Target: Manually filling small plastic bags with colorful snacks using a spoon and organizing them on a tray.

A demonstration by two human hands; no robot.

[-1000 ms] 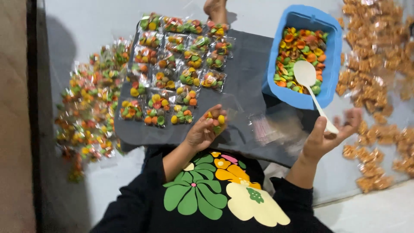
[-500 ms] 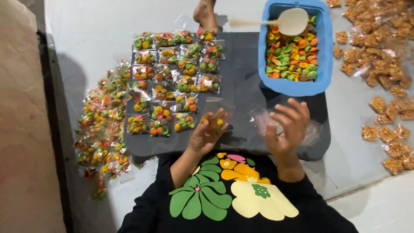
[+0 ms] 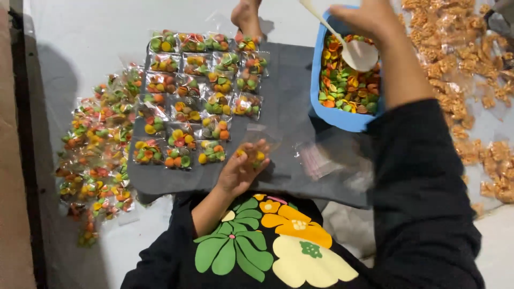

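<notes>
My left hand (image 3: 238, 172) holds a small clear bag (image 3: 252, 155) with a few colourful crackers in it, just above the near edge of a dark grey mat (image 3: 292, 101). My right hand (image 3: 365, 18) is stretched out over a blue tub (image 3: 342, 120) at the far right and grips the handle of a white spoon (image 3: 362, 54). The spoon's bowl rests on the orange, green and yellow crackers (image 3: 337, 85) that fill the tub.
Rows of filled packets (image 3: 198, 91) lie on the mat's left half. A loose heap of such packets (image 3: 101, 144) lies on the floor to the left. Empty clear bags (image 3: 321, 158) lie near my lap. Brown snack packets (image 3: 471, 80) spread at right. A bare foot (image 3: 246, 13) shows at top.
My right hand let go of the spoon, hovered open over the empty bags, then reached up to the tub and took the spoon's handle. My left hand kept the small bag.
</notes>
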